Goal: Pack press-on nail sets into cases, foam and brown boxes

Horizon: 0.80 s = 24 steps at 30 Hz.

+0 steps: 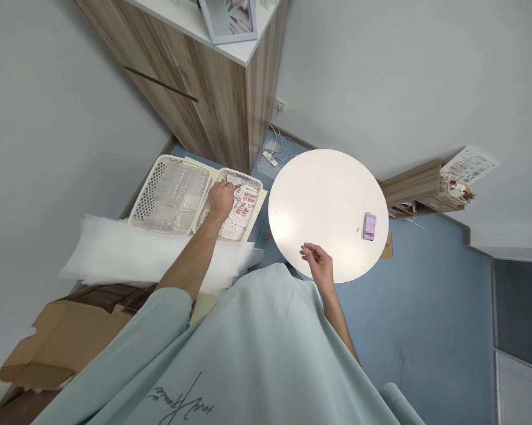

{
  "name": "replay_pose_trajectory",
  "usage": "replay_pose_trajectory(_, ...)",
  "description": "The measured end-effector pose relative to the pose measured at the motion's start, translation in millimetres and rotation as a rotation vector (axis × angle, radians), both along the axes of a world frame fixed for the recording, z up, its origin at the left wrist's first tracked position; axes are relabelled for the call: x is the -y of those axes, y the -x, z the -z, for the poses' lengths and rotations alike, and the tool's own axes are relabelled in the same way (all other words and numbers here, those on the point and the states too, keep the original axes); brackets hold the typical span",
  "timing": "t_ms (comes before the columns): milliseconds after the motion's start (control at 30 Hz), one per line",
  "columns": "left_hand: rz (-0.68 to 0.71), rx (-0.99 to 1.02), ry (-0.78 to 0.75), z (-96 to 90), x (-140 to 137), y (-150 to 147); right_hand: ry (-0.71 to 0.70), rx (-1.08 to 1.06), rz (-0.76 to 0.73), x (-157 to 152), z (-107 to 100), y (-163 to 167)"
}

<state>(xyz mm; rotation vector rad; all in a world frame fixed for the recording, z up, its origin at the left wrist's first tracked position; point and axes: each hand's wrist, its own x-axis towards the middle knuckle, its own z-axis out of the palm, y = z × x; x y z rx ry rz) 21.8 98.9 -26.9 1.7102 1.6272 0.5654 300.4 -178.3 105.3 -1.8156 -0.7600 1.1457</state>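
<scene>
My left hand (pixel 222 198) reaches down into the right-hand white basket (pixel 255 184), its fingers curled against the contents. Beside it lie flat white cards or packets (pixel 243 203) with red printed shapes on them. What the fingertips hold, if anything, is hidden. Over the near edge of the round white table (pixel 323 200) hovers my right hand (pixel 320 265), fingers loosely bent and apart, with nothing visible in it. A small purple box (pixel 369 226), partly blurred, rests on the table's right side.
Left of that basket stands another white basket (pixel 142 198) holding clear plastic packets (pixel 177 189). White wrapping sheets (pixel 128 254) and a cardboard box (pixel 75 336) lie nearer. A wooden cabinet (pixel 212 100) rises behind; a power strip (pixel 270 158) with cables lies on the floor. A low shelf (pixel 414 183) stands right.
</scene>
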Motion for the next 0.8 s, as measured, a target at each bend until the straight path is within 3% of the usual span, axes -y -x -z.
replay_pose_trajectory(100, -0.110, -0.170, -0.014, -19.6, 23, -12, -0.009, -0.019, -0.071, -4, 3, -18)
replay_pose_trajectory(200, -0.074, -0.028, 0.019, -42.8, 53, -33, -0.039, -0.045, -0.130, -12, 7, -35)
replay_pose_trajectory(333, 0.158, 0.268, 0.164, -76.0, 96, -75, -0.048, -0.074, -0.193, -23, 13, -57)
replay_pose_trajectory(467, 0.369, 0.384, 0.295, -109.1, 131, -123, -0.026, -0.072, -0.218, -23, 17, -82)
replay_pose_trajectory(600, 0.444, 0.425, 0.321, -131.3, 147, -165, -0.033, -0.151, -0.240, -8, 17, -107)
replay_pose_trajectory(800, 0.372, 0.578, 0.404, -148.9, 159, -209, -0.126, -0.288, -0.123, 21, 7, -133)
